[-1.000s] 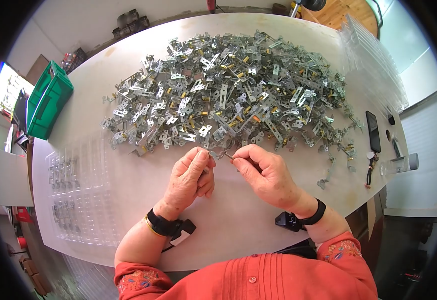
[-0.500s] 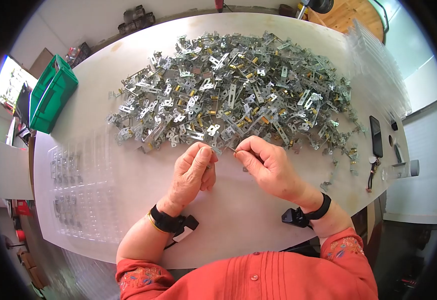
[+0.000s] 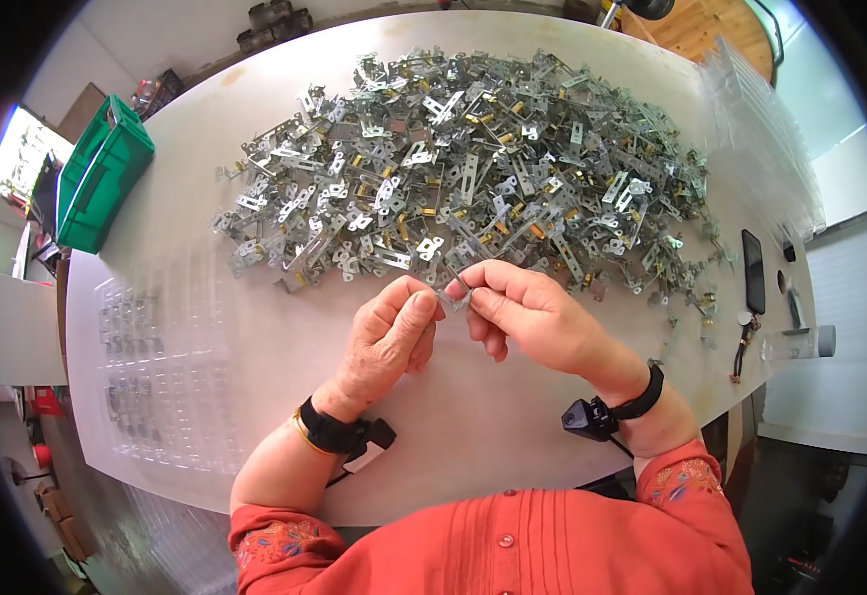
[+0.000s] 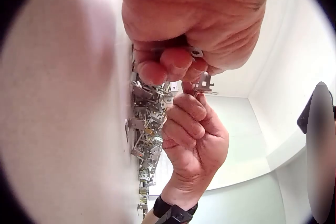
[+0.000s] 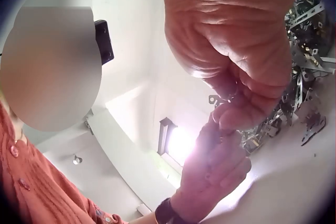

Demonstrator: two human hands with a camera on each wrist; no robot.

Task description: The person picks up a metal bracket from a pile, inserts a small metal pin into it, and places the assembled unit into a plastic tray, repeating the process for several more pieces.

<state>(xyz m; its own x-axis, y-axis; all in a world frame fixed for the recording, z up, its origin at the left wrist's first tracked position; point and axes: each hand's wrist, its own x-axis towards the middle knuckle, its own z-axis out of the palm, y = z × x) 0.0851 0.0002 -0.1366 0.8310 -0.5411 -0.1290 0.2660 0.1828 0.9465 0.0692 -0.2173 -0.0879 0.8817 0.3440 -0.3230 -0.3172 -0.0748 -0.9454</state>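
Observation:
In the head view my left hand and right hand meet fingertip to fingertip, in front of a big heap of metal brackets. My right thumb and forefinger pinch a small metal bracket, whose near end reaches to the left fingertips. The left wrist view shows this bracket sticking out between the two hands. A second small metal piece with a hole shows among the curled fingers of my left hand; the rest of it is hidden. In the right wrist view a holed metal tab pokes out beside the right fingers.
Clear plastic trays lie at the left, some pockets with metal parts. A green bin stands at the left edge. Stacked clear trays, a phone and a clear bottle are on the right of the white table.
The hands have come closer together. The right hand has turned, its lower fingers now showing beneath, and the bracket in its pinch now stands out between the fingertips. The head view has shifted slightly.

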